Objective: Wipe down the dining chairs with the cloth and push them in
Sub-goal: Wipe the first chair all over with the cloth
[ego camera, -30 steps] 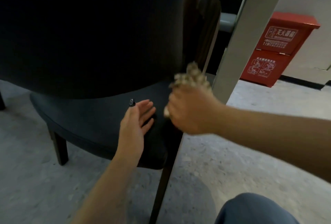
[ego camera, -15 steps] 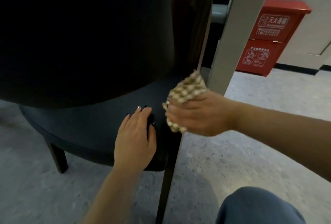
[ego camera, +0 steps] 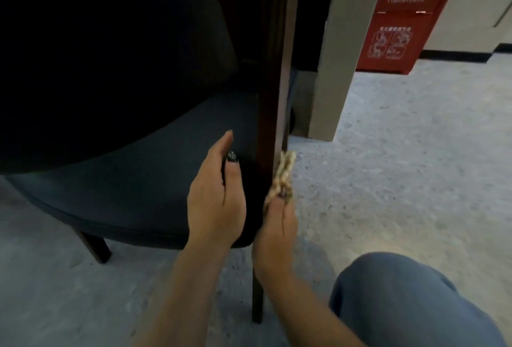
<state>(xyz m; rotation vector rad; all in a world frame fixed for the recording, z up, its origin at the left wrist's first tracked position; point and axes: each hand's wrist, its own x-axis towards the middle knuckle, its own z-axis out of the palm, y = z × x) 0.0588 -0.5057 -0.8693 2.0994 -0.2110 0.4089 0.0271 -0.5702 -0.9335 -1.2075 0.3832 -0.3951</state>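
Observation:
A dark dining chair (ego camera: 133, 180) with a blue-grey seat and a dark wooden rear post fills the left of the view. My left hand (ego camera: 219, 199) lies flat on the seat's rear right corner, fingers straight. My right hand (ego camera: 277, 235) grips a beige checked cloth (ego camera: 284, 172) and holds it against the right side of the chair's rear leg post (ego camera: 273, 97), just beside the seat edge. Most of the cloth is hidden behind the post and my fingers.
A pale table leg (ego camera: 338, 55) stands just right of the chair post. A red fire-equipment box (ego camera: 401, 19) sits against the wall at the back right. My knee in blue trousers (ego camera: 401, 305) is at the bottom right. Speckled grey floor (ego camera: 401, 166) lies all around.
My right hand has slid down the rear post with the cloth, from above seat height to beside the seat edge. My left hand stayed on the seat. The view moved closer and lower.

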